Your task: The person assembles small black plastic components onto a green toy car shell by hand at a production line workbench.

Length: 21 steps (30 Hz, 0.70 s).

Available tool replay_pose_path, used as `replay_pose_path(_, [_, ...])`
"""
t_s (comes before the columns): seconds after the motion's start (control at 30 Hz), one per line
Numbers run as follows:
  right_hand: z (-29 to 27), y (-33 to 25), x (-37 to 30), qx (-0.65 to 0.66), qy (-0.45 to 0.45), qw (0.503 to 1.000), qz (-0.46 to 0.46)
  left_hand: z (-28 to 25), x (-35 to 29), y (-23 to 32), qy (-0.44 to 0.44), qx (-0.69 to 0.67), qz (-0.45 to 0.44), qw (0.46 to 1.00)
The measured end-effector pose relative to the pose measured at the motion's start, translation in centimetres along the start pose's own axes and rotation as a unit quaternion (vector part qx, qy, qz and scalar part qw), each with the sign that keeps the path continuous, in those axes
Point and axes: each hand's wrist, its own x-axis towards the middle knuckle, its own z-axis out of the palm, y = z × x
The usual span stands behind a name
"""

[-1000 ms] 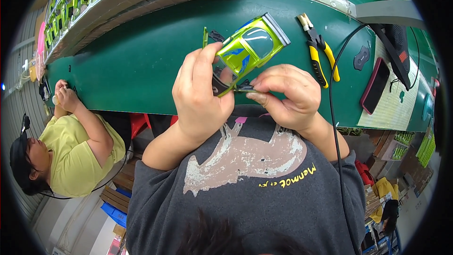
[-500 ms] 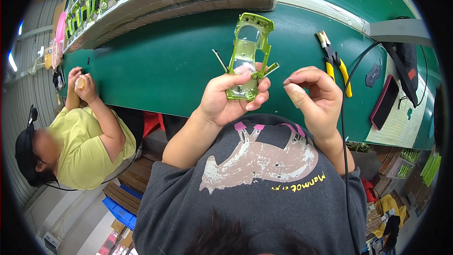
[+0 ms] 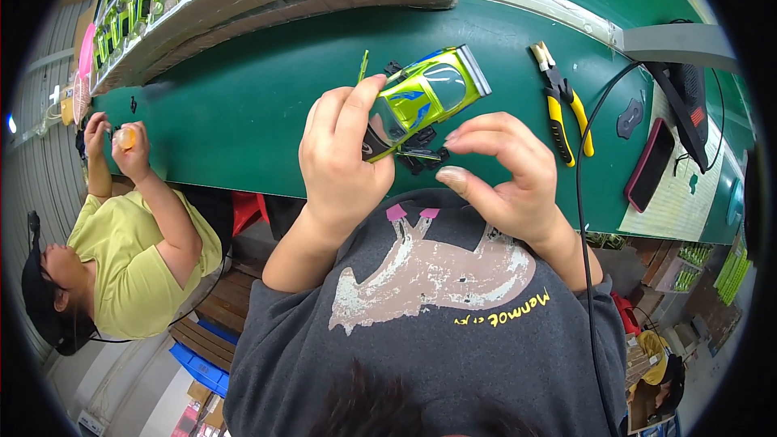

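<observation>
My left hand [image 3: 344, 146] grips a green toy car body [image 3: 429, 97] with blue markings, fingers over one end and thumb at its side. The car's painted outside faces up, and its silver-edged end points to the far right. One thin green door [image 3: 363, 66] stands out on the far left side. Small black parts [image 3: 417, 158] show along the near side, and more on the far side; how they are attached I cannot tell. My right hand [image 3: 514, 170] is beside these near parts, thumb and forefinger apart with a gap between them. Its thumb tip looks pale and whitish.
Yellow-handled pliers [image 3: 562, 105] lie on the green table [image 3: 267, 113], right of the car. Beyond are a black flat piece [image 3: 630, 118], a phone [image 3: 650, 164] and a hanging cable [image 3: 584, 218]. A cardboard tray [image 3: 324, 0] of green parts stands behind. A co-worker [image 3: 146, 243] sits at left.
My left hand has turned the car body over, from hollow underside to painted top, and tilted it rightward. My right hand has moved left toward it, its thumb and forefinger spreading wider.
</observation>
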Motion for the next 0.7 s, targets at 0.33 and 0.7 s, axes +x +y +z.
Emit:
replay_pose_path(0.33, [1.4, 0.3, 0.0, -0.058, 0.000, 0.997, -0.042, 0.0, -0.1, 1.5, -0.022, 0.020, 0.001, 1.000])
replay_pose_path(0.7, [4.9, 2.5, 0.5, -0.041, 0.035, 0.987, -0.152, -0.1, -1.5, -0.4, 0.017, 0.063, -0.021, 0.998])
